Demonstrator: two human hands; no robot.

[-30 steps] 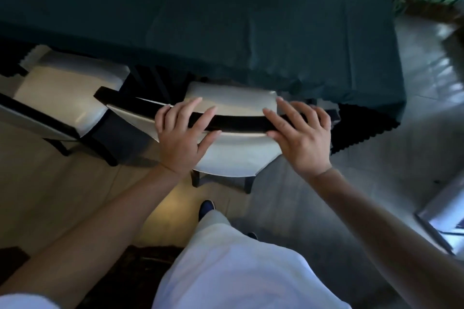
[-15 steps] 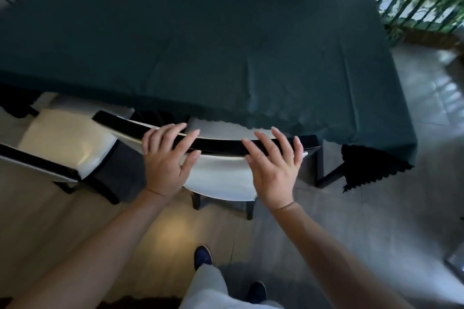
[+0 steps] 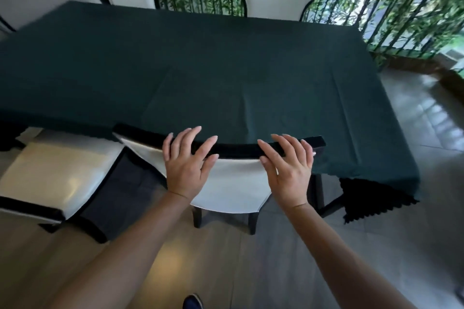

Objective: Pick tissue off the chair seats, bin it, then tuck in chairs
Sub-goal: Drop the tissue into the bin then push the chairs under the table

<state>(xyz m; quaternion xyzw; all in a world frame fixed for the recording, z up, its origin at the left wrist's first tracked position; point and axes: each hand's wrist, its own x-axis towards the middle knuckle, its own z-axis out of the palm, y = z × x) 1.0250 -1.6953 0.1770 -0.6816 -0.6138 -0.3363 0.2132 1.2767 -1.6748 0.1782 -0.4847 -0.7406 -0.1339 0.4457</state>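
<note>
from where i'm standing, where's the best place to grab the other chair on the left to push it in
Take the dark top rail of the left chair from behind the backrest, as the left hand and right hand do on the near chair. It sits angled and clear of the table, so hands spread wide should straighten it.

A white-backed chair (image 3: 233, 183) is seen pushed against a table (image 3: 226, 78) draped in dark green cloth, with the left hand (image 3: 185, 168) and right hand (image 3: 288, 170) laid, fingers straight, over its black top rail.
</note>
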